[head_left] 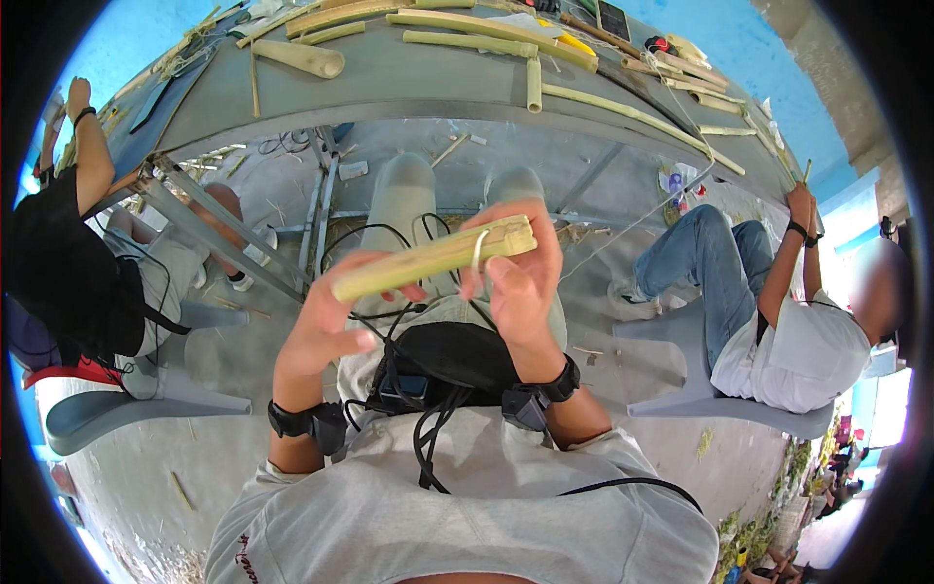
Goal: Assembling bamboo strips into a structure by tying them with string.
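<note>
Above my lap, a pale green bamboo piece (418, 261) is held crosswise, its right end higher and split or notched. A thin white string (478, 253) loops around it near that end. My right hand (520, 282) grips this end, fingers behind and thumb bent in front, close to the string. My left hand (326, 311) is behind the other end; its fingertips show below the bamboo, and its thumb points away from it. From near my right hand, a thin line of string (623, 237) runs up toward the table on the right.
Ahead stands a grey table (389, 83) with bamboo lengths (467, 42), a thick bamboo tube (300, 58) and string on it. One person in a grey chair (671, 365) sits to the right, another person (78, 263) to the left. Black cables (428, 438) hang across my lap.
</note>
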### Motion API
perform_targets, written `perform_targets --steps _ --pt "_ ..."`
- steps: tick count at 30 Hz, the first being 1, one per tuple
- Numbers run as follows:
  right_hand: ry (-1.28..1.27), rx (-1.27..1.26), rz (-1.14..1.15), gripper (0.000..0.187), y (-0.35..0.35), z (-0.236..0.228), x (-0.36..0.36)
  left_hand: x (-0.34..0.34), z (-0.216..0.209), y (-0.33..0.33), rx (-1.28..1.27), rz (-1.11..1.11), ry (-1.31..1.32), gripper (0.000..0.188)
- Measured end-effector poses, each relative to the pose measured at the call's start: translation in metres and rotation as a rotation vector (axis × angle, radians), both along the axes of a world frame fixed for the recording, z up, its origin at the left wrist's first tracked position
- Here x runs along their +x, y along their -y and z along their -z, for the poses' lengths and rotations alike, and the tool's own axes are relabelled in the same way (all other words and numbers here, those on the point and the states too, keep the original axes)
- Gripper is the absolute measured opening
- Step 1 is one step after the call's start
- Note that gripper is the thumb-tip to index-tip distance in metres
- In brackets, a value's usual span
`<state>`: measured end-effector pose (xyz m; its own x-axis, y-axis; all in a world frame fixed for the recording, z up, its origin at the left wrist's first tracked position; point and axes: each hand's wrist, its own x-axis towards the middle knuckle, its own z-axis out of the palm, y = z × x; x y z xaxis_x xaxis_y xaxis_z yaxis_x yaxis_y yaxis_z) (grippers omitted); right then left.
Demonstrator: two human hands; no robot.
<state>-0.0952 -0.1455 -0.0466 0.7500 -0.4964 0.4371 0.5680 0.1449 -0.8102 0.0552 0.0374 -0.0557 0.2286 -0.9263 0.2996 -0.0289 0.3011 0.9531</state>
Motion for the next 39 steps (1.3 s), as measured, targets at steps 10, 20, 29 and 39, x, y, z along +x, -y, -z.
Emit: perform_targets --steps 10,20,29,39 --pt "-0.237 -0.796 0.245 0.03 0.016 -0.016 0.017 -0.014 -0.037 0.039 0.004 -0.436 0.745 0.042" --pt "-0.369 -0.712 0.292 0.026 0.017 -0.028 0.014 -0.02 -0.052 0.048 0.063 -0.501 0.75 0.026" --pt "-0.318 -0.795 0.221 0.024 0.026 -0.043 0.0 -0.001 -0.064 0.05 0.107 -0.24 0.531 0.009" --pt "-0.401 -0.843 0.189 0.025 0.027 -0.052 -0.001 -0.005 -0.059 0.053 0.049 -0.233 0.647 0.012"
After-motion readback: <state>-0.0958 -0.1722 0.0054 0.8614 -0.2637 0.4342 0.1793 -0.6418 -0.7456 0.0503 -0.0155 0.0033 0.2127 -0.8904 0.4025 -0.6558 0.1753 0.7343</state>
